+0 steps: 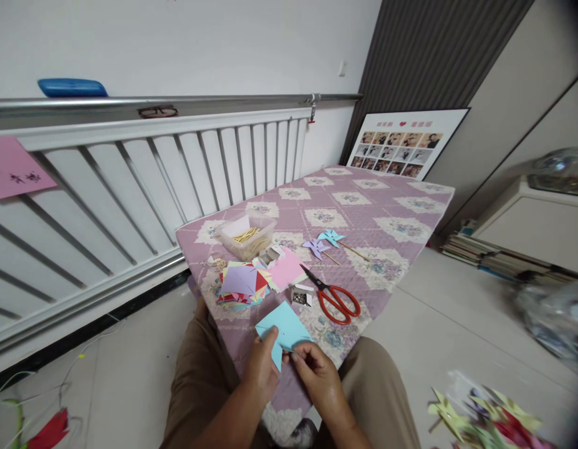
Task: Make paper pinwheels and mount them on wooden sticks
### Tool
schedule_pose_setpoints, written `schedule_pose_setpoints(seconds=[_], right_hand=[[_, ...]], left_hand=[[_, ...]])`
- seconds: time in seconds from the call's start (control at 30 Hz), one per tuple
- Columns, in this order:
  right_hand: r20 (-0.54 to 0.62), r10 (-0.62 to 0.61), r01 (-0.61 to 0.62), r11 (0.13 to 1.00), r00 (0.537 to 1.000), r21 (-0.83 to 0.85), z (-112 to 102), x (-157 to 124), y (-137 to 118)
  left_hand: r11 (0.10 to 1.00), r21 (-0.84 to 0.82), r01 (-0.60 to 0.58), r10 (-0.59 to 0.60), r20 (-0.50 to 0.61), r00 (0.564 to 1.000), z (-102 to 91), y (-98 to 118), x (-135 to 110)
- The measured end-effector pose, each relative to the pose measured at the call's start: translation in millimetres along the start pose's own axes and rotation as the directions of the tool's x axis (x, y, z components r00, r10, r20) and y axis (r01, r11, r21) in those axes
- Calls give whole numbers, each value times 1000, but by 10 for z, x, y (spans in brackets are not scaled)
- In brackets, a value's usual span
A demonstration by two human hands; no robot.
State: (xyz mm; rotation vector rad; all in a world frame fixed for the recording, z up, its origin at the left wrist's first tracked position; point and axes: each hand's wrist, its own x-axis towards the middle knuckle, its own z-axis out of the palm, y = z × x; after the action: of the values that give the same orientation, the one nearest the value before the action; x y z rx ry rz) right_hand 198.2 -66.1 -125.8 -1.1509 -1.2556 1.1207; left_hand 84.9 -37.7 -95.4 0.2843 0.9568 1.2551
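Note:
A light blue paper square (pixel 285 319) with slits cut in from its corners is held over the near end of the table. My left hand (pixel 263 362) grips its left side, thumb on top. At its lower right, my right hand (pixel 317 369) pinches a corner between thumb and fingers. Just beyond the paper sits a small open box of metal pins (pixel 300 297). Red-handled scissors (pixel 333 298) lie to its right with the blades apart. On the left is a pile of coloured paper squares (pixel 240 282), a purple one on top.
A plastic tub of thin sticks (pixel 246 236) and a small white box (pixel 269 257) stand behind the pile. A purple pinwheel (pixel 317 247) and a blue pinwheel (pixel 331 237) lie on the patterned tablecloth (pixel 326 218). A white radiator (pixel 232 159) borders the table; more pinwheels (pixel 485 416) are at lower right.

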Motion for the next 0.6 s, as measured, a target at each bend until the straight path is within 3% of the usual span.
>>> schedule_pose_setpoints(seconds=[0.6], right_hand=[[-31,8,-7,1000,999,28,9,5,-3]], left_hand=[[998,30,-57,57,19,998,15,-36,-20]])
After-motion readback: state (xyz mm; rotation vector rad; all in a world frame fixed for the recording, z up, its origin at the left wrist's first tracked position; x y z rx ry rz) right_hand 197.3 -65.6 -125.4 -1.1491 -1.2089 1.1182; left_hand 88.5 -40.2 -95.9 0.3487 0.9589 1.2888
